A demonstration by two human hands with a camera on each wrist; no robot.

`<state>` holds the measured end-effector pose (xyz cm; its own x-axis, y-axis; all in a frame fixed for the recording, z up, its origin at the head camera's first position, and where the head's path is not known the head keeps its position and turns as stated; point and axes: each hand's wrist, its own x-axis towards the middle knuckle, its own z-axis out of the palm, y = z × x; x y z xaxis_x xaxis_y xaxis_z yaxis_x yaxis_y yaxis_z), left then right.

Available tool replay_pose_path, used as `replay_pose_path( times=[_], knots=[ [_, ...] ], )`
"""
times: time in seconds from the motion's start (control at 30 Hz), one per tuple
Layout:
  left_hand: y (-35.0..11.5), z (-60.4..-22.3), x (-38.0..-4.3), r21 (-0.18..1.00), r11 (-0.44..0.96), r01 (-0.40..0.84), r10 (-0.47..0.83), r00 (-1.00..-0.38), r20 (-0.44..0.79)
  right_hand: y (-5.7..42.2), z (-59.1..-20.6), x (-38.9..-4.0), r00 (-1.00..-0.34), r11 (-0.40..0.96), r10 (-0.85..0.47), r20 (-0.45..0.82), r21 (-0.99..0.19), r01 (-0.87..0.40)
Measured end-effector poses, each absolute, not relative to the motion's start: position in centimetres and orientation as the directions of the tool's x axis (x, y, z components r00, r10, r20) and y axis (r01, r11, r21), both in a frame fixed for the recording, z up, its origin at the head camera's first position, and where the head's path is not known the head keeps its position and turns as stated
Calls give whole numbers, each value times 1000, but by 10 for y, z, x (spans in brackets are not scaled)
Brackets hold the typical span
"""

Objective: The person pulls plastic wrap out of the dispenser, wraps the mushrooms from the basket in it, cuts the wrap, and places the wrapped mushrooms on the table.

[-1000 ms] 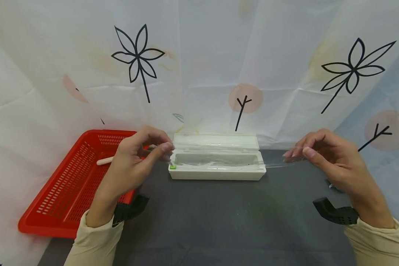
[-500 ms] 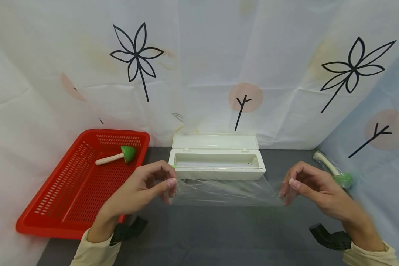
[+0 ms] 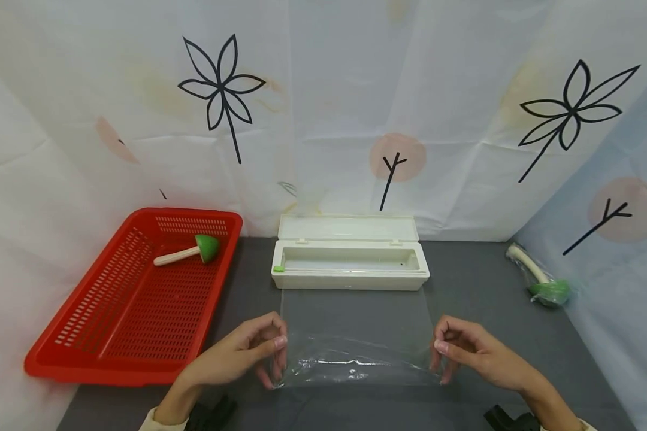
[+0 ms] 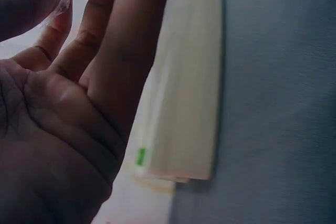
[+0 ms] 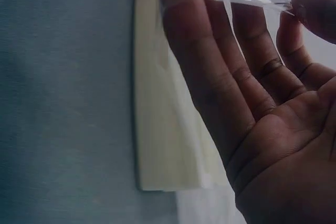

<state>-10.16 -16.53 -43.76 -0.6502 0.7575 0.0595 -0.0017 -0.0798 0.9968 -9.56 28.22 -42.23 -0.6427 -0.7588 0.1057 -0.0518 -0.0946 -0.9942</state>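
A sheet of clear plastic wrap (image 3: 350, 362) stretches over the dark table from a white wrap dispenser box (image 3: 350, 281), whose lid (image 3: 347, 228) stands raised at the back. My left hand (image 3: 250, 350) pinches the sheet's near left corner between thumb and fingers. At the near right corner my right hand (image 3: 471, 353) pinches it the same way. Both wrist views show crinkled film at the thumb tips, with the box beyond. A small green slider (image 3: 278, 269) sits at the left end of the box's front edge.
On the left a red plastic basket (image 3: 124, 376) holds a toy mushroom with a green cap (image 3: 207, 248) and pale stem. Another green-capped mushroom (image 3: 550, 292), covered in clear film, lies at the right near the wall cloth (image 3: 463, 197).
Both hands have come down and toward the person, drawing the plastic wrap out longer from the box. They were above the box's front a second ago. The box has stayed in place.
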Motion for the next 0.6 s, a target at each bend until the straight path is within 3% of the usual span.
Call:
replay_pose_path(
  times=[0.13, 0.37, 0.5, 0.6],
  knots=[
    [-169, -457, -93, 997, -50, -58, 783, -622, 3, 281, -448, -89, -622, -82, -777, 102, -995, -62],
    [-173, -480, -83, 999, 0, 39, 866, -500, 20, 279, -477, -75, -601, 12, -791, 115, -979, -203],
    [-172, -486, -76, 974, 77, 213, 898, -440, 25, 279, -485, -68, -556, 79, -829, 68, -969, -236],
    [-171, -484, -69, 893, 194, 405, 893, -450, 10, 279, -486, -64, -528, 145, -849, -18, -969, -201]
  ],
)
